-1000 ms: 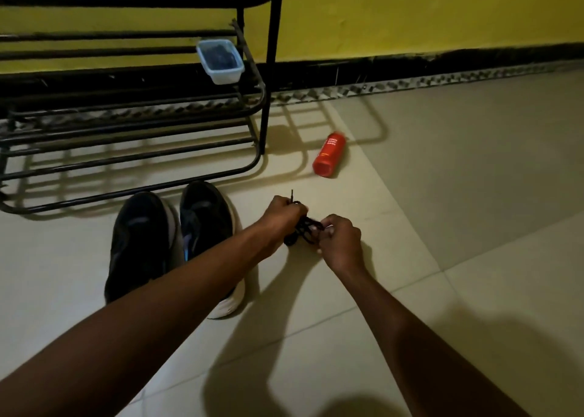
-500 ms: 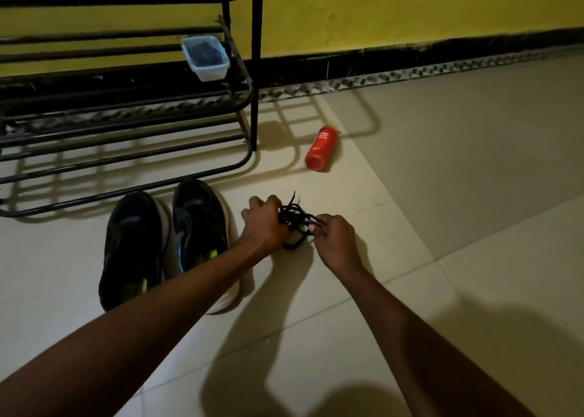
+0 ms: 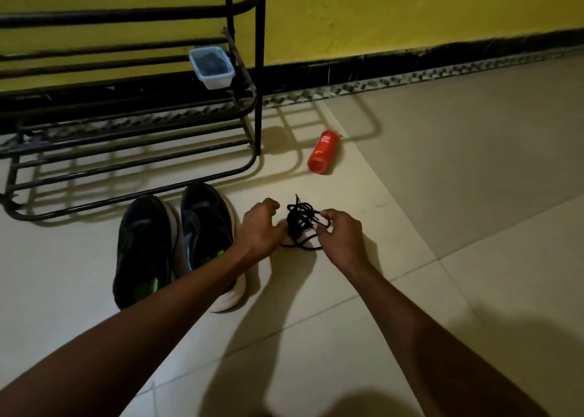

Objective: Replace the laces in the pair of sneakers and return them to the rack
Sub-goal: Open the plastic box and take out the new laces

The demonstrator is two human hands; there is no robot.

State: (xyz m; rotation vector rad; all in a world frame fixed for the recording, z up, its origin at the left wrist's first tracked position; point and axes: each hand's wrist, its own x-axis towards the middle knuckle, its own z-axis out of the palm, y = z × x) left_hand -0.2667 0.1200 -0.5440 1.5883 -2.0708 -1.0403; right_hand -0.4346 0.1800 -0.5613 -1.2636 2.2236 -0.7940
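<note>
Two black sneakers with pale soles stand side by side on the tiled floor, the left sneaker [image 3: 143, 252] and the right sneaker [image 3: 207, 227], toes toward the black metal shoe rack [image 3: 132, 160]. Just right of them lies a tangled bundle of black laces [image 3: 301, 222]. My left hand [image 3: 260, 227] has curled fingers and its thumb touches the bundle's left side. My right hand [image 3: 343, 236] pinches a lace strand at the bundle's right side. My left forearm crosses over the right sneaker's heel.
A red bottle [image 3: 323, 152] lies on its side on the floor beyond the laces. A small clear plastic tub [image 3: 212, 67] with dark contents sits on the rack's right end. A yellow wall with a black skirting runs behind.
The bundle has loosened and spread between my hands, which have drawn slightly apart. My left hand's fingers have lifted off the laces. The view has shifted a little to the right.
</note>
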